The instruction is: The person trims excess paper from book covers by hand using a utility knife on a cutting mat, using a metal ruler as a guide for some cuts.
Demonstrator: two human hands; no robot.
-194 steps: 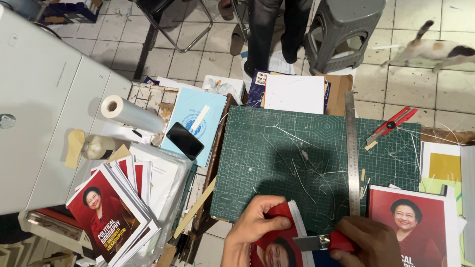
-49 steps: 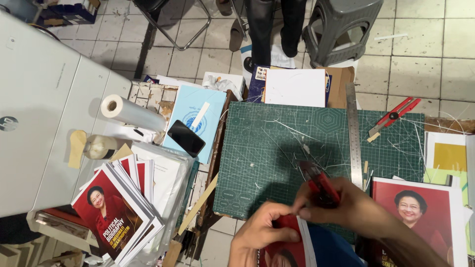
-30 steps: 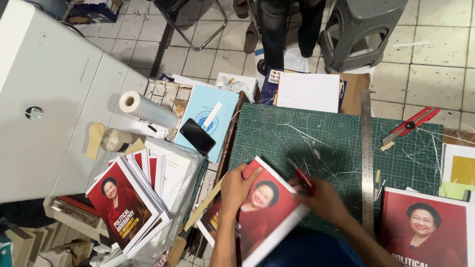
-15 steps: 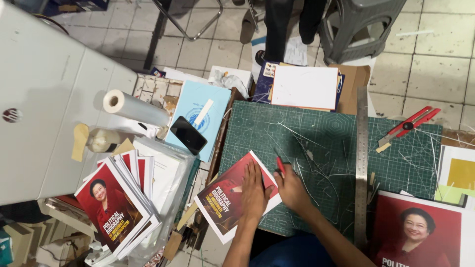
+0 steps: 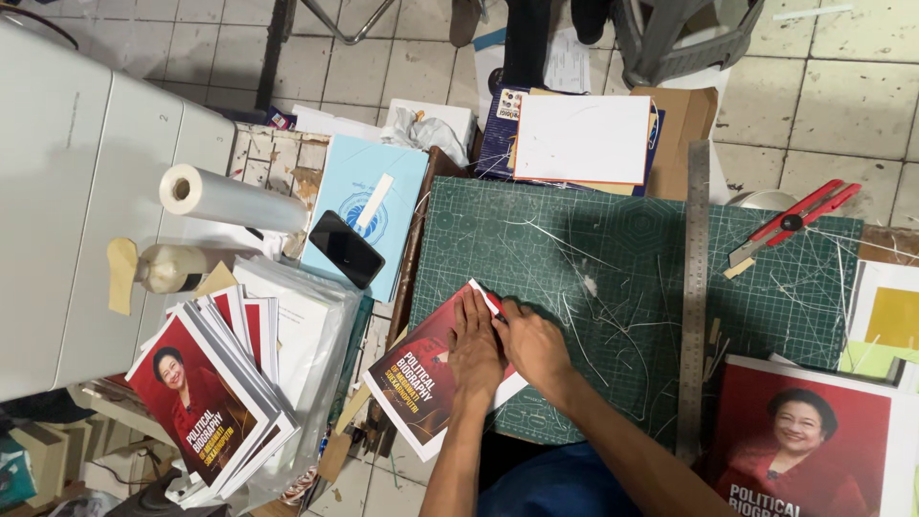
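Left hand (image 5: pixel 476 347) flat, fingers spread, pressing the red booklet (image 5: pixel 431 378) on the green cutting mat (image 5: pixel 613 287), right hand (image 5: pixel 532 343) alongside, apparently pinching a red cutter, steel ruler (image 5: pixel 694 287) well apart, booklet stack (image 5: pixel 206 397) left.

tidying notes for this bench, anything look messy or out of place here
Yes. Thin white paper slivers are scattered over the green cutting mat. The red book cover under both hands, left and right, lies skewed, one corner hanging past the mat's edge. The stack of covers at left is fanned out unevenly.
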